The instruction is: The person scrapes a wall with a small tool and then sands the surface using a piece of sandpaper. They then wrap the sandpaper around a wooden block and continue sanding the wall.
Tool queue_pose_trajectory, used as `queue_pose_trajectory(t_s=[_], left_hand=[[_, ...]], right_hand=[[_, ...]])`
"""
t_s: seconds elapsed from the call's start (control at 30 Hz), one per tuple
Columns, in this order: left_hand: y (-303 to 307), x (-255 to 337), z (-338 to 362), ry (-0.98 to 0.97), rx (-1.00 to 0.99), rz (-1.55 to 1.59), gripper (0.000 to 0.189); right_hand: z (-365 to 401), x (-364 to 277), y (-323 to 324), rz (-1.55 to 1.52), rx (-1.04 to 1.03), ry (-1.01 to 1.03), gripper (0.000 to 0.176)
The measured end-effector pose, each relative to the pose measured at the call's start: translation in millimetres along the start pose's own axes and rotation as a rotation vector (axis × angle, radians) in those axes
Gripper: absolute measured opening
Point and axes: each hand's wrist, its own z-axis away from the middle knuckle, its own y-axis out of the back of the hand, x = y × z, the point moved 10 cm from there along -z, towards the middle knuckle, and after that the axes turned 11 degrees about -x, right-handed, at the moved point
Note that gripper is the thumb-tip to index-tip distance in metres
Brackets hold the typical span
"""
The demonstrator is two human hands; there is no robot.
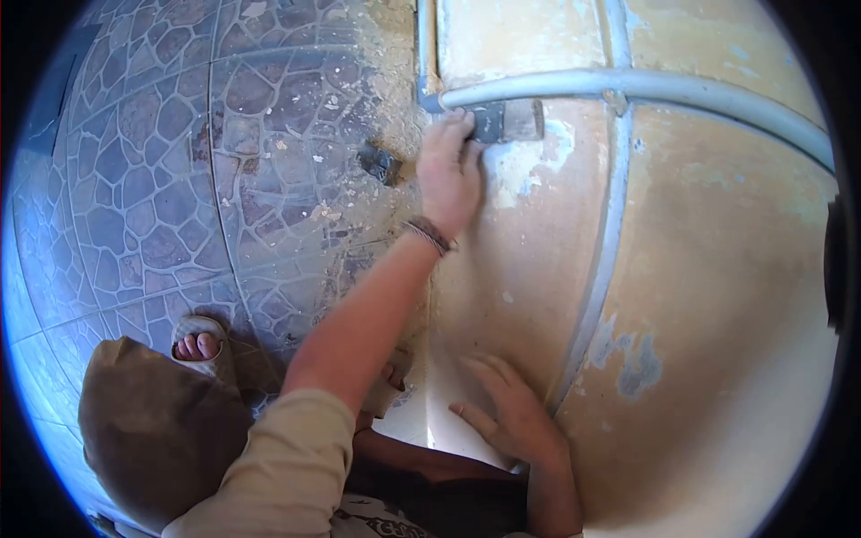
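Observation:
My left hand (448, 170), with a cord bracelet at its wrist, reaches far forward along the foot of the wall. Its fingers are closed on a scraper (511, 121) with a dark body and a worn grey blade. The blade lies on the wall (520, 260), just under a grey-blue pipe (556, 85). Bare whitish patches of flaked paint (529, 170) surround the blade. Nearer to my body, my right hand (516, 412) is held at the wall with its fingers spread and nothing in them.
A second pipe (601, 260) runs along the wall and crosses the first at a joint. Paint chips litter the stone-patterned tile floor (143, 179). A dark lump (381, 164) lies on the floor beside the wall. My bent knee (161, 430) and a sandalled foot (202, 345) are at lower left.

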Motion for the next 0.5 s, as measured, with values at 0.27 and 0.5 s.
queue_pose_trajectory(t_s=[0.27,0.5], left_hand=[[1.0,42.0,4.7,-0.141,0.009,0.023,0.024],[6.9,45.0,11.2,-0.114,0.001,0.018,0.024]], right_hand=[[-3.2,4.7,3.4,-0.004,0.016,-0.060,0.056],[-1.3,-4.8,0.1,-0.109,-0.041,-0.014,0.055]])
